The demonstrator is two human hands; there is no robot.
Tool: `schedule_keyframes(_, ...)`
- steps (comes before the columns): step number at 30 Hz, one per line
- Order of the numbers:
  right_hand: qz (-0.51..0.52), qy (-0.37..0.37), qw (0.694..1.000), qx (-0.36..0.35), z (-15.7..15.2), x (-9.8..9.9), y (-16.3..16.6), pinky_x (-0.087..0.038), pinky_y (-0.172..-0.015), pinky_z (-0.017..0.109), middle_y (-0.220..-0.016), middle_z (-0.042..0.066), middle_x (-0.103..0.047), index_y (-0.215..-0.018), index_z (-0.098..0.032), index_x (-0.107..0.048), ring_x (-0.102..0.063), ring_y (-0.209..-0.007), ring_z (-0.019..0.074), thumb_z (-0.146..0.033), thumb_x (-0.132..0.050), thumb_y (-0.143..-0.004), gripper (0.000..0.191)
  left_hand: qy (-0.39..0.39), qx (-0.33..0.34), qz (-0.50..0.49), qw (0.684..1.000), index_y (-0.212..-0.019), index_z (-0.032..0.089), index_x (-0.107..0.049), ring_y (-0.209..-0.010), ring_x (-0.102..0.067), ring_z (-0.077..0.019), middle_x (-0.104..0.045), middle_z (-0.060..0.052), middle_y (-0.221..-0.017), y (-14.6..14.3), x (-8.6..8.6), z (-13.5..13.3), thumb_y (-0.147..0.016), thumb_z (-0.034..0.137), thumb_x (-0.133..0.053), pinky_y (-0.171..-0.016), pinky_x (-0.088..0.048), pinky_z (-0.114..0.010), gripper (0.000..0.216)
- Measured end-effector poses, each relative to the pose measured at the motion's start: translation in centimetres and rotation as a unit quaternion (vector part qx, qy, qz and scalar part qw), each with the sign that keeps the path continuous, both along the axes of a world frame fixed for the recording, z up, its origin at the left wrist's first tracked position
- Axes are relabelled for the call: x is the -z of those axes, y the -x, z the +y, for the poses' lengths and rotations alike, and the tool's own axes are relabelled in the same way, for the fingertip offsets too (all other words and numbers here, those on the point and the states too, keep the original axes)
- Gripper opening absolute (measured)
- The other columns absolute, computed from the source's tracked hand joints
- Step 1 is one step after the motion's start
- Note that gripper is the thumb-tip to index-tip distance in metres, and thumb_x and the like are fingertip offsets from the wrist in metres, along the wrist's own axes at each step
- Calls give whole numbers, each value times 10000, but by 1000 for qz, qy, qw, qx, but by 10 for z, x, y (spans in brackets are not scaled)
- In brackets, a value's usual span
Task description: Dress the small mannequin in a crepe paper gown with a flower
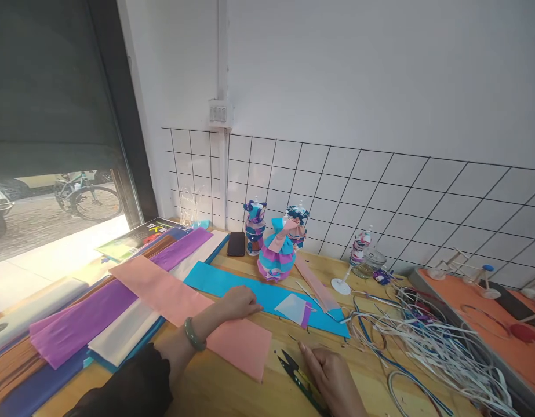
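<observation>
Hands were apart, grips unclear — left hand [237, 303] over pink paper [175, 292], right hand [331, 372] beside snips [297, 377]; a careless sweep risked cuts.

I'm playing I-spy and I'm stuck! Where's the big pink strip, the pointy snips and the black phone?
Big pink strip [178, 297]: head view, on the flat stretch left of the bracelet.
Pointy snips [297, 375]: head view, on the dark blades.
Black phone [236, 244]: head view, middle of its dark face.
</observation>
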State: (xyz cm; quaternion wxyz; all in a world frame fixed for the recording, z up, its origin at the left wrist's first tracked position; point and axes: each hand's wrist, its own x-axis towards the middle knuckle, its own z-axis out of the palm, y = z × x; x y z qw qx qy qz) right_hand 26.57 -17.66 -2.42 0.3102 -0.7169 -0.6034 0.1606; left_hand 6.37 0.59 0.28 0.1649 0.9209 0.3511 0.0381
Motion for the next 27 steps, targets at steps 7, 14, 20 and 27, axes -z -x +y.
schedule_keyframes(7,-11,34,999,-14,-2,1,-1,-254,-510,267,-498,-19,-366,-527,-212,-226,-329,-487,124,-602,-277,-872,524,11,-12,13,1000,-491,169,-445,-525,-447,-132,-505,-15,-509,-2,8,3,-811,504,-448,-505,-236,-269,464)
schedule_keyframes(14,-28,18,999,-36,-2,3,0,-282,-511,261,-482,-4,-452,-504,-212,-272,-415,-479,132,-575,-264,-892,531,54,-10,9,998,-464,164,-446,-512,-457,-119,-496,-7,-466,-1,-7,-2,-789,436,-475,-510,-288,-246,425)
schedule_keyframes(20,-21,16,999,-41,-1,1,-2,-268,-508,264,-490,-14,-415,-522,-213,-245,-388,-477,125,-570,-269,-891,514,113,7,-28,993,-526,161,-549,-451,-510,-114,-549,-7,-460,6,-61,18,-784,450,-489,-496,-378,-220,392)
schedule_keyframes(27,-2,23,998,-59,0,1,-4,-271,-509,257,-492,-23,-380,-513,-208,-265,-356,-481,118,-565,-278,-886,516,-140,-153,-325,923,-985,174,-624,-859,-592,-181,-654,-66,-905,-35,-120,57,-857,438,-421,-736,-454,-279,357)
